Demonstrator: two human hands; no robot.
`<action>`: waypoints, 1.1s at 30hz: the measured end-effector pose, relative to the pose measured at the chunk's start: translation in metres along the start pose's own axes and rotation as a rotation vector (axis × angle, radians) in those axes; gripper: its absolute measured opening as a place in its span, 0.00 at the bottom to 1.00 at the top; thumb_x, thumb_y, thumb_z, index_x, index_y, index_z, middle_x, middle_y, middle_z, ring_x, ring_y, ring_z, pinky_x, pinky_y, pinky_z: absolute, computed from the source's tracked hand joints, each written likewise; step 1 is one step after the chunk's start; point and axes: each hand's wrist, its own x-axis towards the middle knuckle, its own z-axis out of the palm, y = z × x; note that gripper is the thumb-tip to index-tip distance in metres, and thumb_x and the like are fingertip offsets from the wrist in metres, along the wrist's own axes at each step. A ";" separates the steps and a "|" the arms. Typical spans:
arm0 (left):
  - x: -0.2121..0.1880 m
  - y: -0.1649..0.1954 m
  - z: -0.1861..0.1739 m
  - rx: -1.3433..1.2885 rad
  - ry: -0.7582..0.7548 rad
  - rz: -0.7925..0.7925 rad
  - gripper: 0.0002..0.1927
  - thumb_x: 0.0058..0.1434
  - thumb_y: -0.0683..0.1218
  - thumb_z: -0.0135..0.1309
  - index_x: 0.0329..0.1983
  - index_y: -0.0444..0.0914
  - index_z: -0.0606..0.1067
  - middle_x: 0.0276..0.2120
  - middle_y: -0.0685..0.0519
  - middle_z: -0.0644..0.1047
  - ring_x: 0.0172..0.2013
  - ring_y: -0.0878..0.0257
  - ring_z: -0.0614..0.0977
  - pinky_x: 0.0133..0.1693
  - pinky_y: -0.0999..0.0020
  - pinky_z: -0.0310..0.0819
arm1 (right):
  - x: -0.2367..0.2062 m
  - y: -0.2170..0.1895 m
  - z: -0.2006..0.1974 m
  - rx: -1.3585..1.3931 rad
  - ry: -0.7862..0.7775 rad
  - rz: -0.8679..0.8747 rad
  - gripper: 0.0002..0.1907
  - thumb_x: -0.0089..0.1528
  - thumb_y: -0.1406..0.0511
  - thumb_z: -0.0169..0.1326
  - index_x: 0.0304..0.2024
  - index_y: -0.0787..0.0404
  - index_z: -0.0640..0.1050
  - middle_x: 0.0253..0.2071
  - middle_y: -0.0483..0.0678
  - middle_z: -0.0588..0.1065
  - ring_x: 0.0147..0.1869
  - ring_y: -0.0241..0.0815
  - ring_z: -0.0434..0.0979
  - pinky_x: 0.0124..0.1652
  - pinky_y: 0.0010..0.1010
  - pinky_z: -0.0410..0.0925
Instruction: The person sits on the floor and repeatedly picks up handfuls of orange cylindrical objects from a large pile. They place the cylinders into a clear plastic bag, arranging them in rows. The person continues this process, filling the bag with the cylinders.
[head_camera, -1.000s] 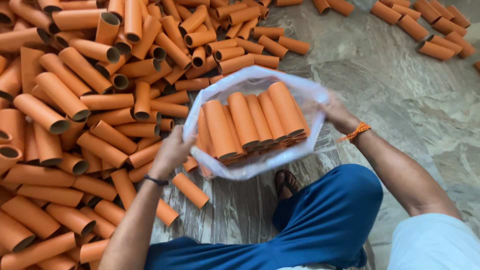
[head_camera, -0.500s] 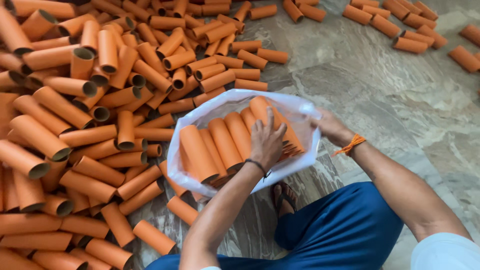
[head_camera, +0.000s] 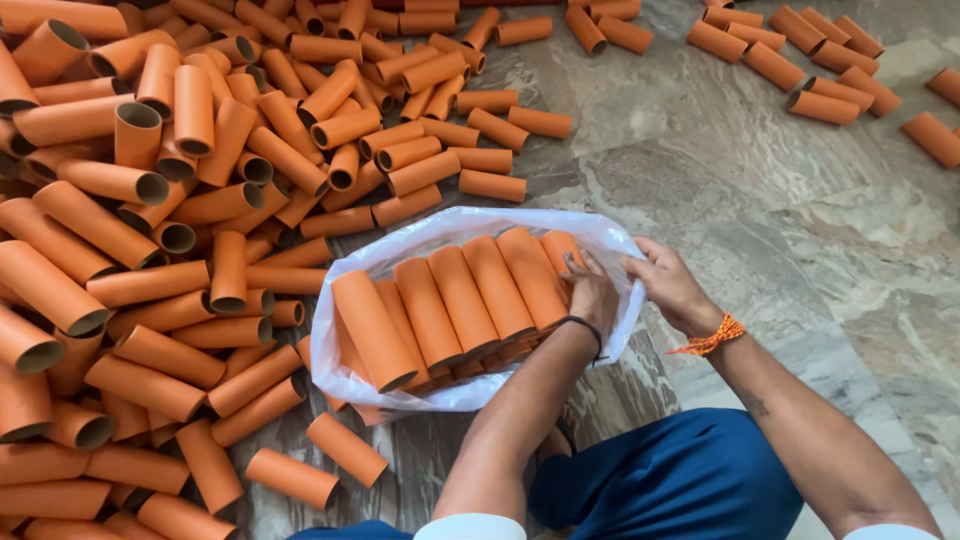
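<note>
I count about six orange tubes (head_camera: 465, 300) showing on top in one white plastic bag (head_camera: 340, 375) on the stone floor (head_camera: 800, 230), beside a loose pile of tubes (head_camera: 150, 260) too many to count. My left hand (head_camera: 592, 290) lies flat on the bagged tubes, fingers loosely spread; my right hand (head_camera: 668, 285) pinches the bag's rim.

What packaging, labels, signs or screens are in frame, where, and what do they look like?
Plastic bag: centre of the stone floor, translucent white, crumpled, mouth open, filled with orange tubes lying side by side; left hand inside on the tubes, right hand at its right edge.
Labels, signs, screens: none visible.
</note>
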 end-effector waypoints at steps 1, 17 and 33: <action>-0.010 -0.011 -0.003 -0.154 0.044 0.105 0.29 0.60 0.55 0.51 0.58 0.31 0.71 0.63 0.31 0.65 0.61 0.27 0.68 0.52 0.36 0.69 | -0.002 -0.001 -0.001 0.028 0.025 0.056 0.14 0.66 0.66 0.51 0.53 0.63 0.77 0.34 0.38 0.73 0.33 0.27 0.69 0.32 0.22 0.65; -0.264 -0.225 -0.064 -0.365 0.259 -0.133 0.17 0.50 0.45 0.61 0.45 0.40 0.78 0.65 0.31 0.64 0.67 0.35 0.63 0.50 0.46 0.73 | -0.009 -0.002 -0.001 0.042 0.004 0.003 0.16 0.67 0.66 0.50 0.56 0.65 0.76 0.36 0.40 0.74 0.35 0.28 0.70 0.34 0.23 0.67; -0.148 -0.177 -0.013 -0.586 0.627 -0.030 0.21 0.50 0.55 0.57 0.45 0.43 0.75 0.45 0.40 0.76 0.51 0.42 0.76 0.49 0.48 0.70 | -0.001 -0.005 -0.011 0.076 0.010 0.142 0.16 0.70 0.64 0.49 0.58 0.62 0.74 0.38 0.41 0.73 0.35 0.31 0.73 0.35 0.27 0.71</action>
